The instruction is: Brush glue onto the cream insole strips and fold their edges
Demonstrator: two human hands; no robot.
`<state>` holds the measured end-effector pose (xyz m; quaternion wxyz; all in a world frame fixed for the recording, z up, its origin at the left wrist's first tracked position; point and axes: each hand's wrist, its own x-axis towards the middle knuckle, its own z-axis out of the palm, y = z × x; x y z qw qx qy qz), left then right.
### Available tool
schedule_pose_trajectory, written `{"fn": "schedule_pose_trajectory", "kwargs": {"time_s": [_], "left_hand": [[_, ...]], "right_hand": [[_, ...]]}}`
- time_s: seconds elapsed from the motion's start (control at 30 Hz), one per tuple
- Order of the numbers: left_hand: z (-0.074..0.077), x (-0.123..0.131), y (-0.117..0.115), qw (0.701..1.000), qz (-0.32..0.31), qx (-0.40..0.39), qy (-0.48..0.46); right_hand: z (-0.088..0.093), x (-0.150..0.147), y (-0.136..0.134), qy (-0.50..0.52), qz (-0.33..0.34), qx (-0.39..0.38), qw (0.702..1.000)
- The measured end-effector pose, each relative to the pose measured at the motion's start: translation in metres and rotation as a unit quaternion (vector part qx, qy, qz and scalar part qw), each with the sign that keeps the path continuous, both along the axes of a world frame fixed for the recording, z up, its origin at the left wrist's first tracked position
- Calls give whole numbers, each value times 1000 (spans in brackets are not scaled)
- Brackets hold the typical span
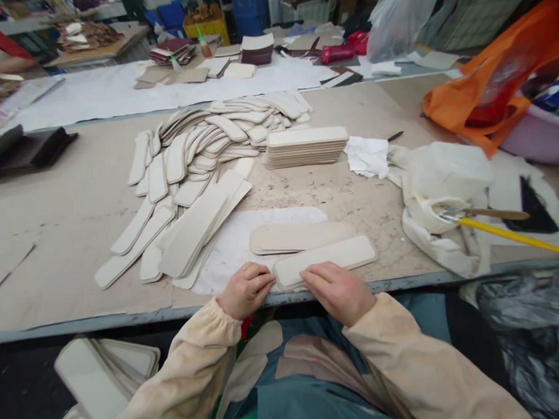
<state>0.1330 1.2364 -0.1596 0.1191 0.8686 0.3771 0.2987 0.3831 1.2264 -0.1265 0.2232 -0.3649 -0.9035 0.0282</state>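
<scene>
A cream rounded strip [326, 259] lies at the table's front edge, with a second similar strip [301, 237] just behind it on a white sheet [233, 241]. My left hand [246, 289] grips the front strip's left end with curled fingers. My right hand [338, 291] rests flat along the strip's near edge. A fanned heap of cream strips [192, 167] spreads to the left, and a neat stack of strips [306, 146] stands behind.
A glue brush with a yellow handle [503, 230] lies on a white cloth bundle [442, 199] at the right. An orange bag [497, 77] and lilac basin [541, 135] sit far right. More strips [107, 369] rest below the table edge. Dark folded material [24, 149] lies left.
</scene>
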Motion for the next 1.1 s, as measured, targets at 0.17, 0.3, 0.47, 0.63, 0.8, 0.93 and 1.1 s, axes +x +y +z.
{"fn": "schedule_pose_trajectory", "kwargs": {"time_s": [0.17,0.3,0.47,0.63,0.8,0.93,1.1], "left_hand": [[-1,-4,0,999,-32,11,17],[1,-6,1,999,-42,12,27],[3,-8,1,998,-50,9,31],[1,-9,2,998,-54,9,36],[1,-9,2,998,-55,4,36],[2,-10,2,998,-53,2,34],[4,-10,4,998,-57,0,37]], "right_hand": [[1,-34,3,-145,43,-37,988],[4,-48,3,-220,29,-58,973],[3,-56,2,-250,44,-40,967],[-5,-60,0,-239,61,18,969],[-17,-60,-1,-178,50,70,980],[-16,-52,2,-57,25,26,998],[-5,-22,0,245,-120,-132,953]]}}
